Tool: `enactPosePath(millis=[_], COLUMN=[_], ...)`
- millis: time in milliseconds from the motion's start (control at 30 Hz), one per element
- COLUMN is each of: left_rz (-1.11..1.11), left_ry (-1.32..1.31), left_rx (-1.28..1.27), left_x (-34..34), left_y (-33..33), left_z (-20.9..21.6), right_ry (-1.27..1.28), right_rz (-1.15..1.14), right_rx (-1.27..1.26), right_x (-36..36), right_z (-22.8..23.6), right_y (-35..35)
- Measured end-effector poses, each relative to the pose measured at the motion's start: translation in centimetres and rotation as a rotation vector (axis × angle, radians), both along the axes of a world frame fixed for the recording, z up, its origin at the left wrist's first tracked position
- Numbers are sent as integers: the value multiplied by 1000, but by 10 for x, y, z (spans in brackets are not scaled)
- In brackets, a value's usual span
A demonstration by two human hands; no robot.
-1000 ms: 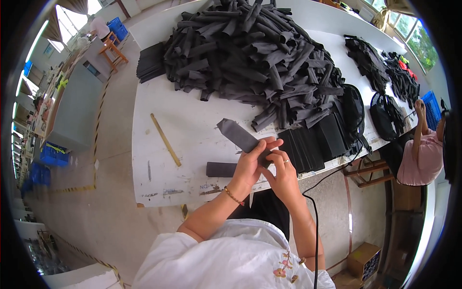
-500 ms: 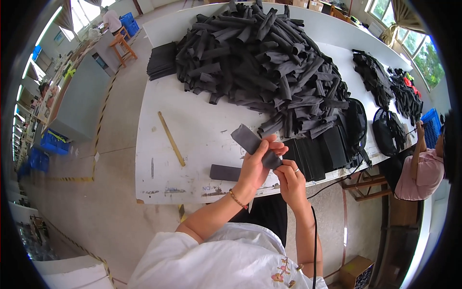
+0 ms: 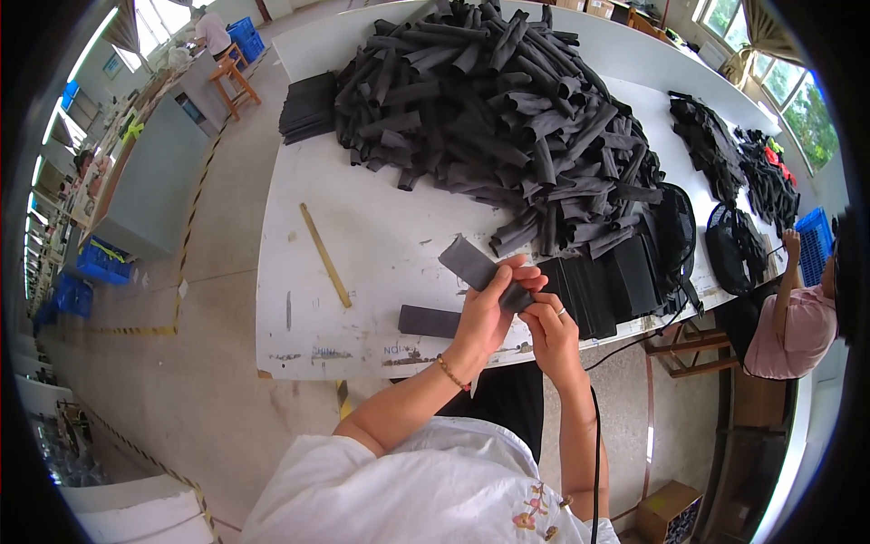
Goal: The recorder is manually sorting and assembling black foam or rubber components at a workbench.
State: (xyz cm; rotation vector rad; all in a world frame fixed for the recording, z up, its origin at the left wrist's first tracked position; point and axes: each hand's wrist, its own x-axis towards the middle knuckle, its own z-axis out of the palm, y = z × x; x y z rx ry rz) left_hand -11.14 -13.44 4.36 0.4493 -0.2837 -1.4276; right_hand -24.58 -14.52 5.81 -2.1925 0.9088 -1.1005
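Note:
A dark grey fabric sleeve [image 3: 468, 263], flat and strip-like, is held above the front edge of the white table [image 3: 362, 227]. My left hand [image 3: 494, 304] is closed round its middle, with the thumb on top and the other fingers curled beneath. At the sleeve's near right end, my right hand [image 3: 549, 331] pinches it between thumb and fingers. Just left of my left hand, a similar flat dark piece [image 3: 429, 321] lies on the table. Beyond the hands rises a big heap of dark grey fabric tubes [image 3: 507, 118].
A yellowish wooden stick [image 3: 325, 256] lies on the left of the table. Neatly stacked dark pieces [image 3: 308, 107] sit at the far left, and black flat panels [image 3: 589, 292] to the right of my hands. A co-worker in pink [image 3: 793, 326] sits at the right near a blue crate [image 3: 814, 243].
Both hands and the sleeve hold almost the same place and grip. The view has shifted slightly; nothing has been let go or picked up.

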Motion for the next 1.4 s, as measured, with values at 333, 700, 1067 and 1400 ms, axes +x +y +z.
enactPosePath(millis=[333, 700, 1067, 1400], left_rz=[69, 64, 143, 124], left_ry=[-126, -216, -129, -386], left_rx=[-75, -73, -71, -40], left_x=[1, 19, 76, 85], left_y=[-8, 1, 13, 11], left_z=[13, 16, -23, 1], right_ry=[-491, -585, -625, -579], right_rz=[-158, -288, -145, -132], right_rx=[470, 611, 419, 408], right_x=[29, 26, 18, 17], right_z=[-13, 4, -7, -6], right_y=[10, 13, 11, 3])
